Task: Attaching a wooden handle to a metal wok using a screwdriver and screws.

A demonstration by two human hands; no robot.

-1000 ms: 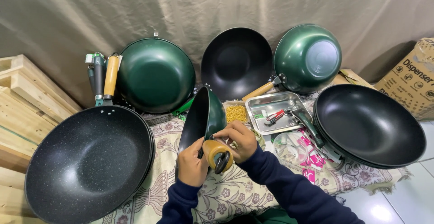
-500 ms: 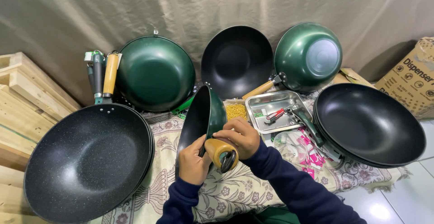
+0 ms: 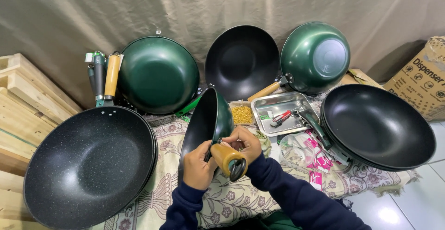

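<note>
From the head view we see both hands meeting at the centre of the cloth point(image 3: 139, 183), low in the frame, on one wok point(image 3: 206, 123). The wok stands on edge, its dark inside turned to our left and its green back to our right, and its wooden handle point(image 3: 225, 158) runs from the bowl straight back toward us, ending in a dark hanging loop point(image 3: 238, 169). So the long axis lies away from us and slightly up, with the bowl at the far end and the loop nearest our body.

The left hand point(image 3: 198, 167) sits on the left of the handle, fingers curled shut beside it and touching it; whether it grips the handle or the wok's rim we cannot tell. The right hand point(image 3: 245, 142) arches over the joint where handle meets bowl, fingers bent and closed on that joint. Whether it pinches a small part there is hidden.

Of the two, the right hand is nearer the bowl and the left nearer the loop end.

Around them lie a big black pan point(image 3: 88, 165) at left, another point(image 3: 378, 125) at right, and a steel tray point(image 3: 278, 114) just beyond.
</note>
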